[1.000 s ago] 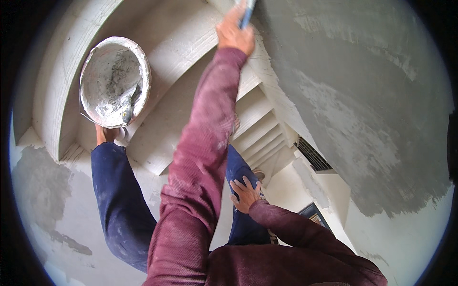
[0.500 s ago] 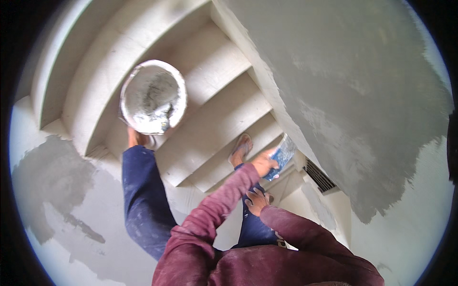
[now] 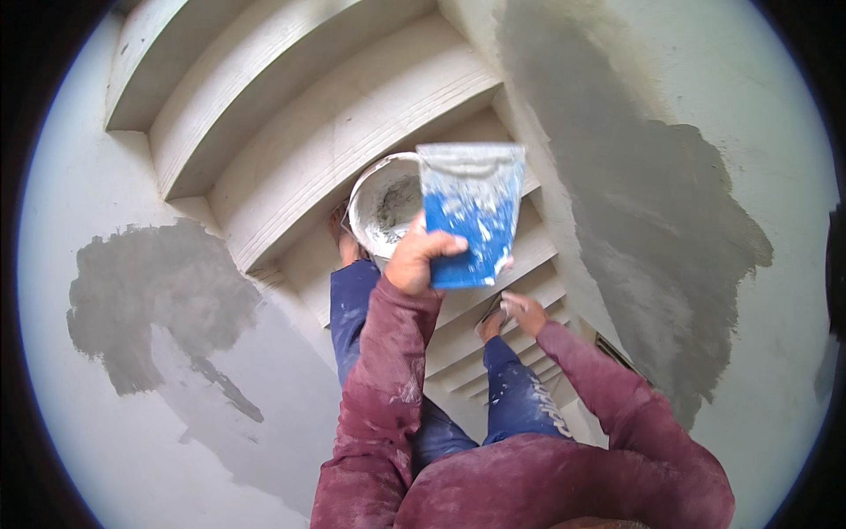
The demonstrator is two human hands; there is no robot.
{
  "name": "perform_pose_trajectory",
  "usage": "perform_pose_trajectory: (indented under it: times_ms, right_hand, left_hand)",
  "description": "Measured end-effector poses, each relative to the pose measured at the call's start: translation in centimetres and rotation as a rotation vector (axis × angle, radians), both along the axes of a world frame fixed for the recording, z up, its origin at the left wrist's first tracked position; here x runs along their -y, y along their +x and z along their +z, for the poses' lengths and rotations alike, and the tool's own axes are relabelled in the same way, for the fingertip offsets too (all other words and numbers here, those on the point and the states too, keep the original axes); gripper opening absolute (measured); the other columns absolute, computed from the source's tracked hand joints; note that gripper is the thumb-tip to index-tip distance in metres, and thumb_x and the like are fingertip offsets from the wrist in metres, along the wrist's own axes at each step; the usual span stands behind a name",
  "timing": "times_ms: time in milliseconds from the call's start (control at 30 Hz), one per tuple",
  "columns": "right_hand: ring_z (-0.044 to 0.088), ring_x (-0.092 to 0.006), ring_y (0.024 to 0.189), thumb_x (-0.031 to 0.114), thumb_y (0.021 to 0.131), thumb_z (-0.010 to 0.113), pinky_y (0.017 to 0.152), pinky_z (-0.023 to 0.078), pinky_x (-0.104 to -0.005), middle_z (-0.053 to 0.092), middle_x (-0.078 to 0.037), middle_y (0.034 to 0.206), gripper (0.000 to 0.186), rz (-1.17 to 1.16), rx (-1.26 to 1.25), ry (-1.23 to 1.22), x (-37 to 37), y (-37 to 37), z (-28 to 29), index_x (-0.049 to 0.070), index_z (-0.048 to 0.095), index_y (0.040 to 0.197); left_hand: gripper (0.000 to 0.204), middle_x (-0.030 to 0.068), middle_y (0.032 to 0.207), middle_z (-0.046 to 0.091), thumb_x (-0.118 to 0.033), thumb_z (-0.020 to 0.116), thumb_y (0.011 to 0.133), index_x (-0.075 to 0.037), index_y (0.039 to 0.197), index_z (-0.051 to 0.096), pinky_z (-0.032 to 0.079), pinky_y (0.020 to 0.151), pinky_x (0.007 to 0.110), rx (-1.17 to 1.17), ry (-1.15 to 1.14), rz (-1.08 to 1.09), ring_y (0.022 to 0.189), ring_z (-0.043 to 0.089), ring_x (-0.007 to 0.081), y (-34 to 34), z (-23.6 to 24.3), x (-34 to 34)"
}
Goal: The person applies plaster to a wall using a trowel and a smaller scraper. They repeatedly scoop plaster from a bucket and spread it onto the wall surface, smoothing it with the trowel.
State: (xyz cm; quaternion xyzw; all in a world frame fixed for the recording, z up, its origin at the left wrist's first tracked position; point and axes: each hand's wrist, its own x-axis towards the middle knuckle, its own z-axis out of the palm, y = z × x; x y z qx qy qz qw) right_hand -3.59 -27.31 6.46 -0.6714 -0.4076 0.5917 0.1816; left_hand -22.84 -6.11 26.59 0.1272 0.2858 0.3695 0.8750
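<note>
My L hand [image 3: 423, 256] clamped on blue spreader [image 3: 476, 238], frame ctr., overlapping bucket [image 3: 359, 196]; R hand [image 3: 526, 313], lower rt. of ctr., grip unclear; I judge wall-coating in hand, next move needing level blade.

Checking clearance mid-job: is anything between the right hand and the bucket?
Yes. In this view, the left hand and the blue spreader it grips cross the line from right hand to bucket; their relative depth is unclear.

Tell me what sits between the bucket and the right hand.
In the head view, the left hand and the blue spreader it grips cross the line from bucket to right hand; steps show behind.
</note>
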Motion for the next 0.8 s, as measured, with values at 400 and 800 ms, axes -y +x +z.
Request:
perform_pose_trajectory:
  times_ms: [400,800]
  right_hand:
    - [0.058,-0.0253,0.084,0.027,0.086,0.046,0.074,0.047,-0.0329,0.061,-0.012,0.094,0.033,-0.138,0.033,0.223,-13.3,-12.0,-0.5,0.006,0.057,0.108]
    - [0.056,-0.0295,0.092,0.038,0.083,0.048,0.080,0.045,-0.0410,0.056,-0.014,0.102,0.047,0.144,0.367,0.245,-16.6,-8.6,-1.1,0.012,0.047,0.122]
  left_hand:
    - [0.034,0.0189,0.099,0.056,0.000,0.052,0.077,0.006,0.109,0.043,0.048,0.082,0.049,-0.163,0.116,0.297,0.091,0.058,0.0312,-6.5,-1.5,-9.2]
    - [0.028,0.0133,0.096,0.058,-0.004,0.045,0.083,0.001,0.111,0.045,0.053,0.071,0.037,-0.204,0.108,0.294,0.080,0.061,0.0234,-4.6,-0.5,-11.1]
